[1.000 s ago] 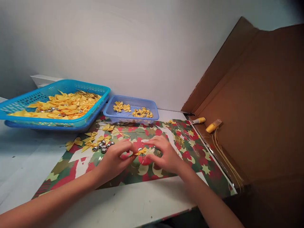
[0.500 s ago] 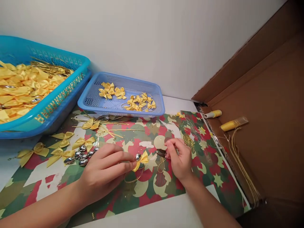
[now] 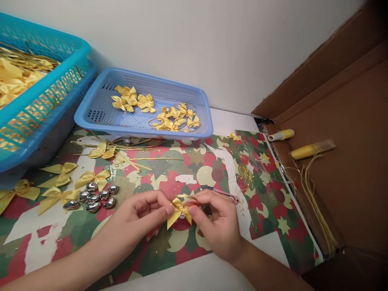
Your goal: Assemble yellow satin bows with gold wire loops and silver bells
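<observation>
A small yellow bow with a gold cord loop and a silver bead is held between both hands over the patterned paper. My left hand pinches its left side, and my right hand pinches its right side near the loop. Behind my right hand, a small tool with a pink handle lies on the paper, partly hidden. Several silver beads sit left of my left hand, among loose yellow bows. Gold cords lie behind them.
A blue basket holding bows stands at the back. The turquoise basket at the left is full of bows and cords. At the right, yellow tubes and hanging cords are beside a cardboard wall.
My right hand has let go of the dark-tipped tool and moved left onto the bow. The bow is turned, its loop now at the top. The view has shifted, with the baskets further left and higher.
</observation>
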`<state>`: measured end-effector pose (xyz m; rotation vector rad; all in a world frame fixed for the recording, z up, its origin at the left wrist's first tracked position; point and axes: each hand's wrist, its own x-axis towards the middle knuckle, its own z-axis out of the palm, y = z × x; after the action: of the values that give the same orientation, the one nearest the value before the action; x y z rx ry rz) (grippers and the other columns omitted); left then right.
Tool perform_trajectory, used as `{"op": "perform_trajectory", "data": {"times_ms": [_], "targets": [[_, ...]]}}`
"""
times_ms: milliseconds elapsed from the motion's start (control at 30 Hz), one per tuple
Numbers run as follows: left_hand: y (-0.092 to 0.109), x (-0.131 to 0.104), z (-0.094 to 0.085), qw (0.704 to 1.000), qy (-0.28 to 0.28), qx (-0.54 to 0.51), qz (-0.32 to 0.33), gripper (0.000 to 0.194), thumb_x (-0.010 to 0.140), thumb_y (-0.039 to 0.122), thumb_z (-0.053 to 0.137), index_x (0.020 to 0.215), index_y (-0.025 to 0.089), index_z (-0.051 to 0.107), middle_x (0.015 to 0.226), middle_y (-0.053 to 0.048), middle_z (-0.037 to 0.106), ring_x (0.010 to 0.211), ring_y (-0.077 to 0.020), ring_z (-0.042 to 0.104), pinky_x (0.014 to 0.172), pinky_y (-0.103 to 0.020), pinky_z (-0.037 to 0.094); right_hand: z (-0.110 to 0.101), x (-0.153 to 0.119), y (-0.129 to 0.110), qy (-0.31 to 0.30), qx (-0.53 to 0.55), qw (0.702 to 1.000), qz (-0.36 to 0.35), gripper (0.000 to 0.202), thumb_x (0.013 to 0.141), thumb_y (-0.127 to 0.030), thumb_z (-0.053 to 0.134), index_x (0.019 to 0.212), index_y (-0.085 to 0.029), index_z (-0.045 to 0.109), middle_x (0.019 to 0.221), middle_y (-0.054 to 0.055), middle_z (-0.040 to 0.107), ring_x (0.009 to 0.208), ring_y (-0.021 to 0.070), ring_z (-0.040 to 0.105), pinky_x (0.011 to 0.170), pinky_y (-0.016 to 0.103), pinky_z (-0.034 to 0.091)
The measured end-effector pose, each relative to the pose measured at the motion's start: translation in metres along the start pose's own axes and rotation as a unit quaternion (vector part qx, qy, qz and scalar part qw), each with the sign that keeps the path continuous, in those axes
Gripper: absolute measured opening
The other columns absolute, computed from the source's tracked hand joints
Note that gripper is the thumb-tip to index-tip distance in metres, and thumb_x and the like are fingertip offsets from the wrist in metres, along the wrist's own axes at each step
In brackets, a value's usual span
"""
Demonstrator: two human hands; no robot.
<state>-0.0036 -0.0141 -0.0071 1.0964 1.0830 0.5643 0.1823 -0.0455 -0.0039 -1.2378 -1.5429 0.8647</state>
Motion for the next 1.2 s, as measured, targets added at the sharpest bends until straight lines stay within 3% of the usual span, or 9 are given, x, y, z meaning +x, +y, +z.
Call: {"op": "perform_trajectory", "data": {"times_ms": [167, 367, 533, 633, 733, 867, 967, 1067, 1200], "targets": [[-0.004, 0.002, -0.001, 1.000, 0.007, -0.019, -0.019, 0.034, 0.076, 0.051, 0.066, 0.063, 0.020, 0.059, 0.050, 0.004, 0.045, 0.044, -0.0092, 0.038, 0.040, -0.019, 0.031, -0.001, 0.000, 0.000, 0.001, 0.025, 0.999, 0.031, 0.005, 0.086, -0.022, 0.064, 0.083, -0.023, 0.069, 0.076, 0.002, 0.072, 0.068, 0.0151, 0.067, 0.053, 0.026, 0.054], [-0.009, 0.000, 0.001, 0.999, 0.029, -0.029, -0.012, 0.031, 0.077, 0.047, 0.064, 0.064, 0.020, 0.056, 0.050, 0.005, 0.044, 0.045, -0.0090, 0.038, 0.041, -0.019, 0.032, -0.003, 0.001, -0.003, 0.010, 0.012, 0.999, -0.042, 0.013, 0.084, -0.014, 0.064, 0.089, -0.026, 0.068, 0.087, 0.003, 0.076, 0.079, 0.0178, 0.072, 0.069, 0.032, 0.061], [-0.014, 0.000, 0.004, 0.997, 0.010, -0.070, 0.005, 0.022, 0.076, 0.036, 0.064, 0.067, 0.021, 0.051, 0.054, 0.003, 0.049, 0.047, -0.0097, 0.044, 0.041, -0.019, 0.039, -0.002, 0.001, -0.001, -0.021, 0.017, 0.999, -0.031, 0.013, 0.086, -0.014, 0.063, 0.090, -0.026, 0.068, 0.088, 0.003, 0.076, 0.081, 0.0181, 0.073, 0.070, 0.032, 0.062], [-0.011, -0.001, 0.004, 0.994, -0.021, -0.106, 0.020, 0.018, 0.072, 0.028, 0.066, 0.080, 0.024, 0.050, 0.063, 0.003, 0.052, 0.048, -0.0100, 0.046, 0.040, -0.020, 0.042, -0.003, 0.001, -0.001, -0.038, 0.018, 0.999, -0.030, 0.013, 0.088, -0.015, 0.062, 0.090, -0.026, 0.068, 0.087, 0.002, 0.076, 0.081, 0.0175, 0.073, 0.071, 0.032, 0.062], [-0.004, -0.004, 0.002, 0.994, -0.062, -0.068, 0.056, 0.024, 0.075, 0.026, 0.067, 0.095, 0.026, 0.054, 0.074, 0.001, 0.058, 0.054, -0.0115, 0.051, 0.045, -0.021, 0.046, -0.003, 0.003, -0.001, -0.060, 0.018, 0.997, -0.040, 0.014, 0.089, -0.013, 0.060, 0.090, -0.025, 0.067, 0.087, 0.002, 0.075, 0.082, 0.0166, 0.073, 0.071, 0.031, 0.061], [0.004, -0.006, 0.001, 0.997, -0.042, -0.002, 0.067, 0.011, 0.083, 0.035, 0.062, 0.082, 0.024, 0.060, 0.068, 0.000, 0.059, 0.053, -0.0124, 0.052, 0.044, -0.020, 0.046, -0.005, 0.006, 0.000, -0.084, 0.012, 0.994, -0.062, 0.019, 0.091, -0.011, 0.055, 0.092, -0.025, 0.067, 0.087, 0.002, 0.075, 0.084, 0.0155, 0.072, 0.072, 0.030, 0.061], [0.006, -0.004, 0.003, 0.998, -0.006, 0.006, 0.057, 0.018, 0.082, 0.041, 0.063, 0.082, 0.024, 0.061, 0.065, 0.000, 0.058, 0.049, -0.0125, 0.053, 0.042, -0.022, 0.047, -0.018, 0.013, 0.001, -0.076, -0.082, 0.991, -0.074, 0.016, 0.091, -0.015, 0.058, 0.099, -0.026, 0.067, 0.092, 0.002, 0.074, 0.090, 0.0180, 0.070, 0.078, 0.034, 0.059], [0.005, 0.000, 0.003, 0.999, 0.035, -0.005, 0.041, 0.022, 0.078, 0.044, 0.065, 0.085, 0.024, 0.060, 0.060, 0.002, 0.057, 0.043, -0.0119, 0.053, 0.040, -0.023, 0.048, -0.047, 0.023, 0.004, -0.080, -0.246, 0.964, -0.065, 0.022, 0.083, -0.025, 0.069, 0.105, -0.027, 0.065, 0.097, 0.005, 0.072, 0.094, 0.0245, 0.066, 0.081, 0.041, 0.055], [0.001, 0.003, 0.002, 0.997, 0.056, -0.025, 0.049, 0.020, 0.078, 0.041, 0.066, 0.075, 0.023, 0.058, 0.061, 0.001, 0.059, 0.044, -0.0126, 0.056, 0.039, -0.023, 0.048, -0.083, 0.031, 0.013, -0.121, -0.376, 0.919, -0.003, 0.021, 0.076, -0.031, 0.078, 0.090, -0.027, 0.063, 0.090, 0.005, 0.068, 0.085, 0.0262, 0.063, 0.073, 0.041, 0.051]]}}
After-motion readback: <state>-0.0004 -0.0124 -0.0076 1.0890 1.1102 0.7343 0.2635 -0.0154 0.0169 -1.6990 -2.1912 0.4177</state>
